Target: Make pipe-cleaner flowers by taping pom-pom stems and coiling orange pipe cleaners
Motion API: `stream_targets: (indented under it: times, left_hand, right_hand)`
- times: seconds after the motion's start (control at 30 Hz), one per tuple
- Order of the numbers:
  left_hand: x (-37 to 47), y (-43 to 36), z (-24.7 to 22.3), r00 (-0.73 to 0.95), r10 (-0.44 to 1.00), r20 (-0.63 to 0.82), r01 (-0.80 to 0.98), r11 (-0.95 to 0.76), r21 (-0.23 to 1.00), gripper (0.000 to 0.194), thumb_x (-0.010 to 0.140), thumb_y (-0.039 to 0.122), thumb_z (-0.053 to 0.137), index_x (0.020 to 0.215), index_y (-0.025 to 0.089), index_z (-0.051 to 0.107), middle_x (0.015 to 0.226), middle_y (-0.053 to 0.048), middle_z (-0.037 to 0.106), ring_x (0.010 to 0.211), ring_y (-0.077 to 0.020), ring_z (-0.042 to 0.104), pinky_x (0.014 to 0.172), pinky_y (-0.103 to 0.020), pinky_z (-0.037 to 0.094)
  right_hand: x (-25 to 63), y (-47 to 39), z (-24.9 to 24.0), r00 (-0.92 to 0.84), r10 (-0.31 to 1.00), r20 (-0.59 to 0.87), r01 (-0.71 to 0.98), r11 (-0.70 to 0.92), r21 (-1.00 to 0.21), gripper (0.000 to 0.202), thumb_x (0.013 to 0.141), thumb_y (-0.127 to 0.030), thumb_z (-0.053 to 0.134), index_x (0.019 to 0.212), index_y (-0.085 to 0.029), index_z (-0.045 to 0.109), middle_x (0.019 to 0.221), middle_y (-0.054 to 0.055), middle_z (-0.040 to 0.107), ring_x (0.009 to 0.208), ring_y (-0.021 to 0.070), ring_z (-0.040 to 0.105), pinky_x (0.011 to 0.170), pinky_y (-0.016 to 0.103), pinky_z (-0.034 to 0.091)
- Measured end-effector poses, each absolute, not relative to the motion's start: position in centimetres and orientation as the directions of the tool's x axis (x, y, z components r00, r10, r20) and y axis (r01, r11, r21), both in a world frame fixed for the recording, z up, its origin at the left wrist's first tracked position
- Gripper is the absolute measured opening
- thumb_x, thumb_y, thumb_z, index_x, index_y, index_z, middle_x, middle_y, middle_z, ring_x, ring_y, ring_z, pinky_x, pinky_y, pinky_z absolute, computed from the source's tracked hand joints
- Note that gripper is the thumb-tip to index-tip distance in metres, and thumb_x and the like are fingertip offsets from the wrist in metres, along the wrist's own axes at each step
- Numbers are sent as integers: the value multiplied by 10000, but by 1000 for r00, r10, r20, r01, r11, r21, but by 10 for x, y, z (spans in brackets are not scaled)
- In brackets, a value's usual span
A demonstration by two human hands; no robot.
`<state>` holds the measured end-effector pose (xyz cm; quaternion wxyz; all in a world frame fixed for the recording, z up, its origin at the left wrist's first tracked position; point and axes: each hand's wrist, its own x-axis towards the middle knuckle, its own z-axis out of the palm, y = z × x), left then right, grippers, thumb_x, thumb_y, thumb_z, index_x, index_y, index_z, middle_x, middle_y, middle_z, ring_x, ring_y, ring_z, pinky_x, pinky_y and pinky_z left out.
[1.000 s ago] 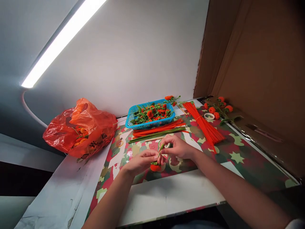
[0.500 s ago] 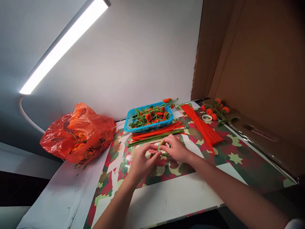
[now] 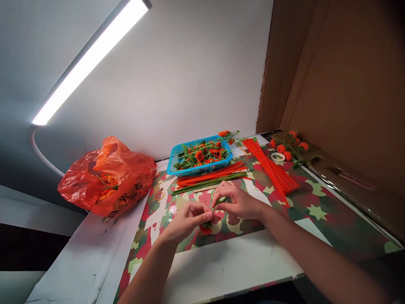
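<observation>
My left hand (image 3: 190,217) pinches the flower (image 3: 206,228); my right hand (image 3: 236,199) grips its green stem (image 3: 217,203), above the mat (image 3: 303,207).

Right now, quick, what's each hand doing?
Left hand: closed, pinching the small orange pom-pom flower at its head.
Right hand: closed on the flower's thin green stem.

Small craft workbench for making artificial flowers, by the look of it. Surface (image 3: 316,211) covered in patterned paper, boxed in by a cardboard wall (image 3: 341,84) under a tube light (image 3: 91,55). Stocked with bundled orange sticks (image 3: 272,169), green stems (image 3: 210,182), a blue basket (image 3: 177,162) of finished flowers, a tape roll (image 3: 278,157), and a full orange plastic bag (image 3: 107,177).
</observation>
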<state>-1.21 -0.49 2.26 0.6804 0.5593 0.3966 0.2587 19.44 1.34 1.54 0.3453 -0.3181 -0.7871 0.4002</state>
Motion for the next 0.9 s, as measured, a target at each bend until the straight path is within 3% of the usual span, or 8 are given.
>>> stream_targets:
  times: [0.2,0.37,0.43,0.5,0.57,0.63,0.73,0.9]
  left_hand:
    - [1,-10,7,592,746,-304,-176,488,855,322,643,400,791,626,127,621,599,-30,597,706,-183,641,610,-239,434]
    - [6,-7,2,525,806,-272,-209,432,877,328,667,442,756,648,137,635,664,-42,623,738,-190,627,700,-287,450]
    - [2,-3,4,415,886,-207,-101,271,957,348,739,487,672,696,142,665,722,-63,658,780,-213,628,759,-322,453]
    - [-2,-1,7,295,955,-28,82,4,997,412,830,525,531,795,152,703,853,-91,694,877,-238,622,840,-353,434]
    - [-3,-1,11,275,945,179,286,-258,923,400,834,517,520,938,179,705,1012,-96,692,979,-261,598,893,-371,406]
    - [-1,-2,13,301,903,308,476,-422,772,328,757,456,649,966,207,694,1049,-87,689,997,-276,591,886,-375,397]
    - [5,-2,12,277,864,420,659,-489,571,136,774,350,663,811,222,686,916,-72,720,922,-266,624,854,-379,381]
    - [7,3,8,365,840,401,771,-514,376,157,865,285,550,771,208,649,838,-59,725,800,-234,641,793,-376,381]
  right_hand:
    - [195,16,20,-541,765,351,174,510,-843,89,849,-287,626,818,-230,687,862,26,677,883,189,516,841,339,390]
    - [195,19,17,-506,793,339,188,485,-854,79,851,-255,608,836,-216,675,848,21,659,871,176,522,800,304,398]
    - [191,19,16,-449,844,294,286,448,-847,83,851,-223,593,830,-212,673,829,19,643,852,172,523,790,305,386]
    - [187,18,16,-386,890,242,403,399,-823,93,848,-202,587,819,-211,675,799,16,636,850,177,521,805,324,361]
    - [182,16,15,-330,922,201,486,349,-801,104,851,-209,582,818,-214,681,782,14,642,862,187,520,829,353,332]
    - [178,15,12,-298,940,167,515,306,-801,117,855,-236,577,823,-218,688,794,16,654,882,196,520,849,373,314]
    - [174,15,7,-261,956,135,506,254,-824,124,838,-268,583,821,-224,698,813,13,673,904,203,529,865,373,313]
    - [176,16,5,-222,972,83,482,183,-857,129,804,-258,597,805,-215,719,819,24,693,877,205,550,767,317,369]
